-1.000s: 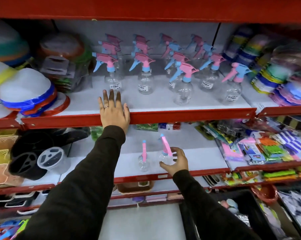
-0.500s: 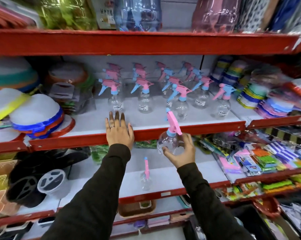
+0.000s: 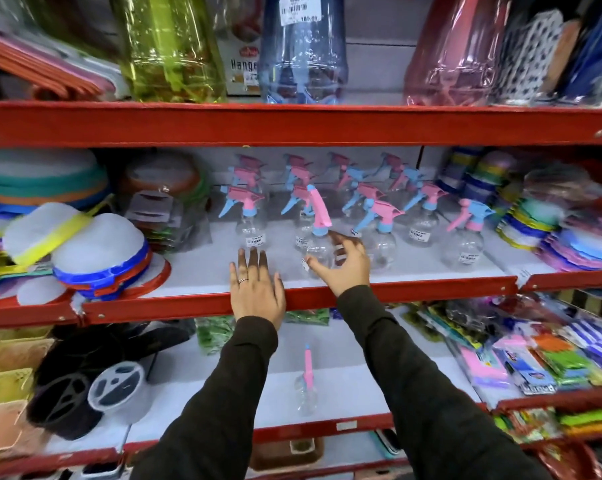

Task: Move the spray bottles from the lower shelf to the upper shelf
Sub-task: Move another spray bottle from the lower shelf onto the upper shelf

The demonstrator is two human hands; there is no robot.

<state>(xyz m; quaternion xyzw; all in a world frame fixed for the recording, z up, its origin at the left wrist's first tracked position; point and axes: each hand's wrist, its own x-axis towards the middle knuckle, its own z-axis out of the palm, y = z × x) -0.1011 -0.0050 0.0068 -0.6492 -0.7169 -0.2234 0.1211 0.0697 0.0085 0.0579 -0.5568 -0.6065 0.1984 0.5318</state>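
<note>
On the upper shelf [image 3: 195, 271] my right hand [image 3: 344, 268] wraps around a clear spray bottle [image 3: 318, 249] with a pink trigger and blue collar; its base is at the shelf's front. My left hand [image 3: 256, 292] lies flat, fingers apart, on the red front edge of that shelf, holding nothing. Behind stand several similar spray bottles [image 3: 420, 220] in rows. A single spray bottle [image 3: 306, 386] stands on the lower shelf [image 3: 379, 382], between my forearms.
Stacked lidded bowls [image 3: 98, 258] fill the upper shelf's left, coloured stacks [image 3: 583, 244] its right. The top shelf holds large plastic bottles [image 3: 303, 50]. Black items [image 3: 84, 368] sit left and packaged goods [image 3: 535, 355] right on the lower shelf.
My right hand lifted a spray bottle from the lower shelf and brought it up onto the upper shelf. The view tilted upward. My left hand stayed on the shelf edge.
</note>
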